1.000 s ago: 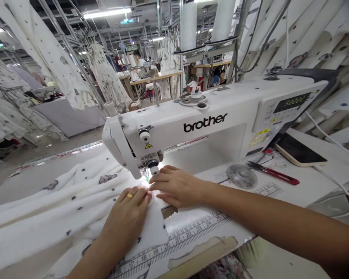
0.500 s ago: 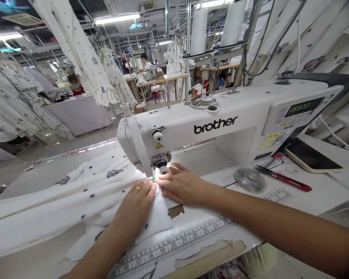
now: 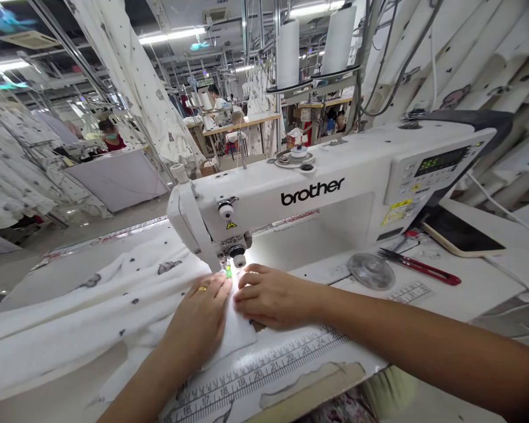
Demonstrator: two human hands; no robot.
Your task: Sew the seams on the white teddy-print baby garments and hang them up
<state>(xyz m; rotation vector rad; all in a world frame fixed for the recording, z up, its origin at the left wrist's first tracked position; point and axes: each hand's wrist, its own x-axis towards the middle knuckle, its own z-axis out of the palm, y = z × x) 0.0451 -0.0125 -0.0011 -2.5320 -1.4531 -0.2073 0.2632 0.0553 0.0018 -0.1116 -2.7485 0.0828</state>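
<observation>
White fabric [image 3: 150, 311] with small dark spots and grey motifs lies spread over the bed of a white sewing machine [image 3: 264, 205]. My left hand [image 3: 203, 308], with a gold ring, rests flat on it just left of the needle area, fingers stretched toward the lit presser foot. At the fabric's right edge is my right hand [image 3: 268, 294], its fingers bent and close together on the cloth; the fingertips are partly hidden. A bright green piece [image 3: 228, 271] shows at the foot, between the two hands.
Right of the hands lie a clear round disc [image 3: 371, 271], red-handled thread snips [image 3: 423, 265] and a phone [image 3: 462, 230]. A printed ruler [image 3: 264, 370] runs along the front of the table. Thread cones [image 3: 287, 56] stand above the machine. Spotted fabric hangs around, and other people sit at machines behind.
My right hand has drawn back slightly from the needle toward me, its fingers more bent. The left hand stays on the fabric. The whole view has shifted a little.
</observation>
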